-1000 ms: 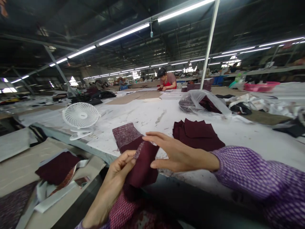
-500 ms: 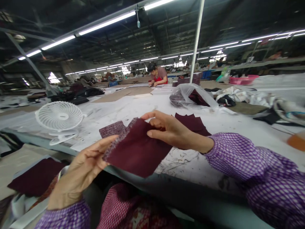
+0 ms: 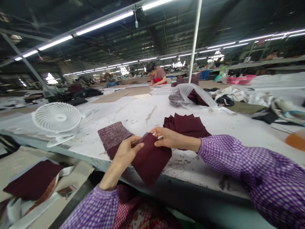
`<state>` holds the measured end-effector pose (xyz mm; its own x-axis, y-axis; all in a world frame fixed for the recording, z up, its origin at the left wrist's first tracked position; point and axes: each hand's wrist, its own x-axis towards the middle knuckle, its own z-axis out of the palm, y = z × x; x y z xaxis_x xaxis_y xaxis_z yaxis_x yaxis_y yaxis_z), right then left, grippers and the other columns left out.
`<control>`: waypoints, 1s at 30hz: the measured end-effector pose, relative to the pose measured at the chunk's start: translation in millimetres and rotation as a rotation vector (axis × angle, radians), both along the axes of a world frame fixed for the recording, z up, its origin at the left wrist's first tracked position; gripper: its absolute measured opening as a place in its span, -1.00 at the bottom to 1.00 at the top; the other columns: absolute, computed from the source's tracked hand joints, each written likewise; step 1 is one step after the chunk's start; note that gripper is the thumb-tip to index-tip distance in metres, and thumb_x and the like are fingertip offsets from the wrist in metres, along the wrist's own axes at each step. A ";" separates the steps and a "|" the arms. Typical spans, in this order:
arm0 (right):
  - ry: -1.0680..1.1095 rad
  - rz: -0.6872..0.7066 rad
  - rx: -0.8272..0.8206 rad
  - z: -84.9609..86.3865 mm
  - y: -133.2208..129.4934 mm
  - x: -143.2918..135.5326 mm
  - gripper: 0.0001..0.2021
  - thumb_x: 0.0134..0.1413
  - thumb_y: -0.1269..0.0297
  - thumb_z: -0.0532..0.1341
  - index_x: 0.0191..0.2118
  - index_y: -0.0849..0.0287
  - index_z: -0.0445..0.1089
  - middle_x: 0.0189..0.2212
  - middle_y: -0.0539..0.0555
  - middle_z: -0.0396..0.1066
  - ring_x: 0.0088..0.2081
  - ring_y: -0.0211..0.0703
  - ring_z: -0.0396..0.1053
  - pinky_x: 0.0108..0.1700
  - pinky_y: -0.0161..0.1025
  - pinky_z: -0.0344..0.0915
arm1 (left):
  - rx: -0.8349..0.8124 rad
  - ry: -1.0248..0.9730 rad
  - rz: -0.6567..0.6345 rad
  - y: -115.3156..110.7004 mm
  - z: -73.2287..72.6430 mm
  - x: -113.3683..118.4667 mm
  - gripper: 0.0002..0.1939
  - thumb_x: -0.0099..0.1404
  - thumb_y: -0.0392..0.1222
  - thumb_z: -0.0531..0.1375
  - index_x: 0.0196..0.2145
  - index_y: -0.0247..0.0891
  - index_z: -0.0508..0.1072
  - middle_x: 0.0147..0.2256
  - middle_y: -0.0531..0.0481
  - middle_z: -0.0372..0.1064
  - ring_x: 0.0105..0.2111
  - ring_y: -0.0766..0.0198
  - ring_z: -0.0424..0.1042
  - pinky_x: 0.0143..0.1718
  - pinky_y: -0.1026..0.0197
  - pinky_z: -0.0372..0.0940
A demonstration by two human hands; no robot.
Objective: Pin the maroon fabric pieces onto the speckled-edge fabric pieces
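A maroon fabric piece (image 3: 152,159) hangs between my hands over the table's front edge, its speckled strip mostly hidden at the top. My left hand (image 3: 126,152) pinches its upper left edge between thumb and fingers. At the upper right, my right hand (image 3: 164,137) grips the same piece, thumb in front. Just left of it on the table lies another fabric piece (image 3: 114,135), part speckled and part plain maroon, partly behind my left hand. Behind my right wrist is a fanned pile of maroon fabric pieces (image 3: 188,123).
A white fan (image 3: 57,117) stands on the left of the white table (image 3: 143,111). Farther back lies a clear plastic bag (image 3: 183,95) with maroon fabric inside. A box (image 3: 83,171) of fabric scraps is at lower left. A person (image 3: 157,76) works across the table.
My left hand has moved right and up, closing in on my right hand along the piece's top edge. The fabric has turned, and more of the speckled piece on the table shows.
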<state>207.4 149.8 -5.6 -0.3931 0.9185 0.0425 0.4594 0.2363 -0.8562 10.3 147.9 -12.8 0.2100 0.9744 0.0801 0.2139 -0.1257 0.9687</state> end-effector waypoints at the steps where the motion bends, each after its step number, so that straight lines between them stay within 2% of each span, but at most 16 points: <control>1: -0.092 0.012 -0.008 -5.2 3.2 4.6 -0.53 -0.08 0.55 0.20 0.02 0.27 0.18 -0.21 0.10 0.38 -0.42 -0.33 0.34 -0.42 -0.37 0.28 | 0.068 0.098 0.011 2.7 -10.8 5.5 -0.76 0.03 -0.21 0.30 -0.28 -0.28 0.53 -0.39 -0.05 0.51 -0.38 0.17 0.46 -0.32 0.21 0.33; 3: -0.297 0.054 0.054 -9.5 9.1 14.3 -0.52 -0.05 0.49 0.23 0.05 0.29 0.20 -0.22 0.13 0.41 -0.40 -0.28 0.36 -0.37 -0.33 0.29 | 0.231 0.338 0.044 4.9 -26.4 13.6 -0.78 0.12 -0.30 0.20 -0.23 -0.24 0.52 -0.29 -0.06 0.51 -0.26 0.14 0.45 -0.17 0.15 0.29; 5: -0.485 0.065 0.222 -7.7 15.8 22.5 -0.61 0.00 0.44 0.22 0.00 0.30 0.29 -0.25 0.14 0.45 -0.33 -0.21 0.38 -0.28 -0.28 0.29 | 0.363 0.564 0.055 4.5 -34.0 18.6 -0.70 0.18 -0.35 0.12 -0.14 -0.24 0.49 -0.20 -0.08 0.47 -0.16 0.12 0.42 -0.09 0.12 0.24; 7: -0.589 0.087 0.410 -3.7 24.8 27.4 -0.75 0.05 0.46 0.19 -0.10 0.31 0.38 -0.25 0.17 0.46 -0.26 -0.17 0.38 -0.18 -0.25 0.26 | 0.422 0.709 0.051 3.2 -35.9 21.9 -0.68 0.25 -0.31 0.07 -0.07 -0.25 0.47 -0.19 -0.11 0.43 -0.15 0.12 0.40 -0.10 0.13 0.24; 9: -0.613 0.199 0.508 -1.5 35.7 28.9 -0.80 0.08 0.49 0.15 -0.17 0.31 0.43 -0.26 0.17 0.46 -0.27 -0.20 0.38 -0.17 -0.28 0.24 | 0.431 0.791 0.052 2.6 -35.3 24.4 -0.68 0.31 -0.23 0.03 -0.05 -0.24 0.47 -0.23 -0.10 0.41 -0.18 0.13 0.40 -0.16 0.16 0.24; 11: -0.595 0.323 0.531 -2.4 46.0 28.1 -0.81 0.09 0.52 0.14 -0.20 0.32 0.46 -0.31 0.14 0.46 -0.33 -0.26 0.37 -0.21 -0.32 0.23 | 0.431 0.834 0.062 2.6 -35.0 25.9 -0.69 0.33 -0.20 0.02 -0.08 -0.18 0.49 -0.28 -0.06 0.41 -0.21 0.16 0.40 -0.23 0.21 0.23; 13: -0.573 0.370 0.534 -5.2 52.9 26.7 -0.82 0.09 0.53 0.14 -0.22 0.33 0.47 -0.36 0.12 0.45 -0.37 -0.28 0.35 -0.24 -0.35 0.22 | 0.439 0.855 0.074 2.7 -35.9 26.3 -0.70 0.33 -0.22 0.03 -0.10 -0.13 0.51 -0.30 -0.03 0.40 -0.23 0.19 0.39 -0.28 0.24 0.20; 19: -0.538 0.399 0.547 -8.4 51.8 25.1 -0.82 0.07 0.57 0.12 -0.27 0.35 0.46 -0.36 0.11 0.43 -0.36 -0.30 0.32 -0.25 -0.36 0.20 | 0.504 0.881 0.093 1.4 -40.9 25.2 -0.70 0.33 -0.24 0.04 -0.13 -0.10 0.53 -0.35 -0.01 0.38 -0.29 0.24 0.37 -0.35 0.27 0.15; 30: -0.625 0.404 0.589 -12.4 53.5 20.0 -0.87 0.06 0.53 0.13 -0.32 0.32 0.42 -0.40 0.08 0.40 -0.37 -0.28 0.29 -0.27 -0.35 0.17 | 0.493 0.860 0.088 1.2 -40.5 24.9 -0.71 0.33 -0.23 0.04 -0.13 -0.11 0.53 -0.33 0.00 0.38 -0.28 0.24 0.37 -0.32 0.26 0.15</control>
